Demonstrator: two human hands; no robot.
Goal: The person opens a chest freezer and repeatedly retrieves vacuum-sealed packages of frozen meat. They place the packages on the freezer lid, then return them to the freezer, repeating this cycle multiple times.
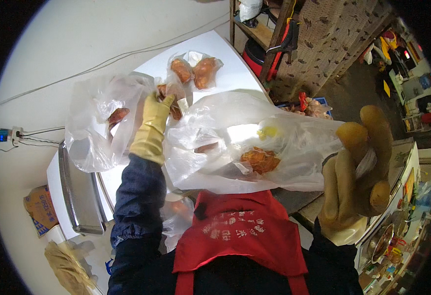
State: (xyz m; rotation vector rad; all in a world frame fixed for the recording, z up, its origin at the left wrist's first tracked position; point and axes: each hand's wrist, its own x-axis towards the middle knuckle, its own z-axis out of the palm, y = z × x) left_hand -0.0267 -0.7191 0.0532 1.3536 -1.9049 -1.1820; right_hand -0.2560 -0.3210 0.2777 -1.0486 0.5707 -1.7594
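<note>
My left hand (151,127), in a cream rubber glove, has its fingertips on a small clear bag of brown food (176,107) on the white table. My right hand (355,173), gloved alike and raised at the right, grips the bunched end of a big clear plastic bag (215,110). A brown food piece (260,160) shows in or beneath that bag. Two bagged brown pieces (205,72) lie at the table's far side. Left of my forearm, another large clear bag (90,147) holds or covers a reddish-brown piece (118,116).
A metal tray (79,191) lies on the table's left side by the wall. A cardboard box (42,210) and a tan glove (66,269) are at lower left. Shelving (257,33) stands beyond the table. A metal bowl (383,241) sits at lower right.
</note>
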